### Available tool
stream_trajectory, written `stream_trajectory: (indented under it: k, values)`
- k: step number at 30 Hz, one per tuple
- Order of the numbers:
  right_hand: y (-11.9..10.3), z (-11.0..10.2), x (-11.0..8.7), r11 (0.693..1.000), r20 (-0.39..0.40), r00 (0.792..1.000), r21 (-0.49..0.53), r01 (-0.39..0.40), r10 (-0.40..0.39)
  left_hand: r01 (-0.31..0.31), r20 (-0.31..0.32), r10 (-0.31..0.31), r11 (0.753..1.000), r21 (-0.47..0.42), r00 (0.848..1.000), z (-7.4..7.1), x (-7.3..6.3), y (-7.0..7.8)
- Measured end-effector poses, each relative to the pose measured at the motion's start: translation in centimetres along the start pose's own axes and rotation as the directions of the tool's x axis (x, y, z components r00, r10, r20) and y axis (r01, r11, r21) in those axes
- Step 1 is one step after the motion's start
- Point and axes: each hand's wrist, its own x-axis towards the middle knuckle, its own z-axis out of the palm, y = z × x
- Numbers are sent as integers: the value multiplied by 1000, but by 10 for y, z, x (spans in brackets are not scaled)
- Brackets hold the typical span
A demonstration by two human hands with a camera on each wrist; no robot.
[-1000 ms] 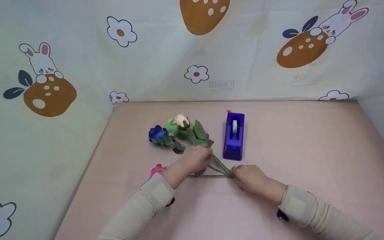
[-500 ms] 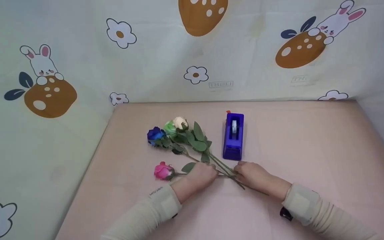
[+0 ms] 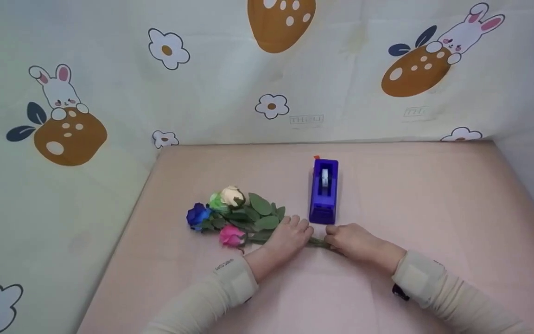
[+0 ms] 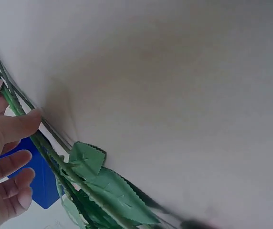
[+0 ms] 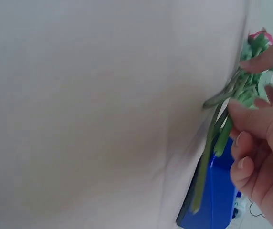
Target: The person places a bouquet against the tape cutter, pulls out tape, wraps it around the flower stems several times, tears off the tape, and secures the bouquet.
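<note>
A blue rose [image 3: 198, 216], a green rose [image 3: 218, 202], a cream rose [image 3: 233, 196] and a pink rose [image 3: 232, 235] lie bunched on the table, blooms to the left. Their leafy green stems [image 3: 317, 242] run together to the right. My left hand [image 3: 289, 237] holds the stems below the leaves; in the left wrist view its thumb [image 4: 24, 125] lies across them with the fingers behind. Closer to the cut ends, my right hand [image 3: 362, 242] pinches the stems between thumb and fingers. Uneven stem ends [image 5: 201, 191] stick out past it in the right wrist view.
A blue tape dispenser [image 3: 324, 192] stands just behind the hands, close to the stems. The pink-covered table [image 3: 415, 185] meets a patterned cloth wall [image 3: 220, 83] at the back and left.
Spread stems have been gathered into one bunch. The blue, green and cream roses have swung toward the front left, nearer the pink one. My left hand has moved right and forward along the stems.
</note>
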Motion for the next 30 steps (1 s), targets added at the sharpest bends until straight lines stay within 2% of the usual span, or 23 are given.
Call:
stream_trajectory:
  k: [2,5,7,10,13,17,19,21,23,24,26,28,29,30]
  values:
    - [2,2,0,999,-18,1000,-34,20,-20,-11,70,10,1000,3,997,-3,2,0]
    - [3,4,-1,999,-12,1000,-42,-4,4,-25,106,26,1000,-12,994,-4,5,1]
    - [4,4,-2,999,18,999,-7,-41,41,-24,101,26,1000,-19,995,-3,5,1]
    - [7,-1,-3,986,93,988,101,-130,121,-12,56,14,1000,-26,998,-3,5,1]
    - [15,-11,-4,936,184,958,238,-260,219,-12,-1,12,1000,-22,1000,-3,4,-1]
    - [29,-25,-2,833,243,903,357,-422,353,-29,-48,29,1000,4,998,-4,1,-2]
    - [37,-29,1,768,231,876,421,-483,424,-35,-51,35,999,10,998,-5,0,-3]
    - [43,-32,4,669,238,836,510,-541,495,-40,-27,39,999,-13,999,-7,0,-5]
    - [47,-34,7,542,272,786,599,-589,554,-36,17,37,997,-64,999,-10,1,-7]
    - [48,-34,9,467,301,759,641,-609,577,-25,47,30,994,-104,998,-12,2,-9]
    - [50,-35,13,323,373,704,693,-645,604,33,108,-10,976,-217,994,-16,7,-13]
    - [51,-35,18,197,437,651,716,-669,621,141,161,-90,930,-339,983,-20,14,-18]
    - [52,-35,20,145,464,629,723,-676,623,207,189,-140,892,-402,972,-21,18,-21]
    - [53,-36,22,105,484,615,727,-679,623,286,237,-191,828,-482,953,-22,23,-23]
